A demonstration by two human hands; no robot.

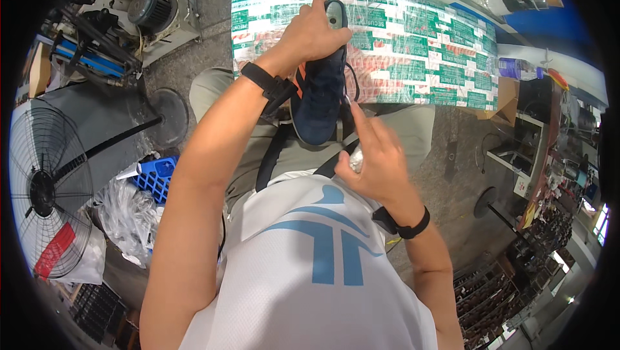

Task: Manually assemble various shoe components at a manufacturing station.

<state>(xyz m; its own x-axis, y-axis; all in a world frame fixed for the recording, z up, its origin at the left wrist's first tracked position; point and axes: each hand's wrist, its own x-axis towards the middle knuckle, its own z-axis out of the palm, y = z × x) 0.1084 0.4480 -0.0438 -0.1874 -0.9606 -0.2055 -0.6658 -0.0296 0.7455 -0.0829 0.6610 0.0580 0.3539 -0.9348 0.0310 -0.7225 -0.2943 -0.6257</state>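
Note:
A dark navy sneaker (320, 95) with an orange patch on its side lies toe toward me, partly over the near edge of the taped work surface (413, 46). My left hand (313, 34) is closed around its heel and collar, and the pale insole shows in the opening. A black lace loop hangs beside the shoe's right side. In my right hand (378, 149) is a slim tool with a white, wrapped-looking handle (356, 159). My index finger stretches along the tool, and its thin tip meets the shoe's right edge. The tool's exact kind cannot be made out.
A fan (44, 191) stands at the left, near a blue plastic basket (155, 179) and clear plastic bags (129, 221). A machine with a motor (152, 10) is at the upper left. A plastic bottle (520, 69) lies right of the work surface.

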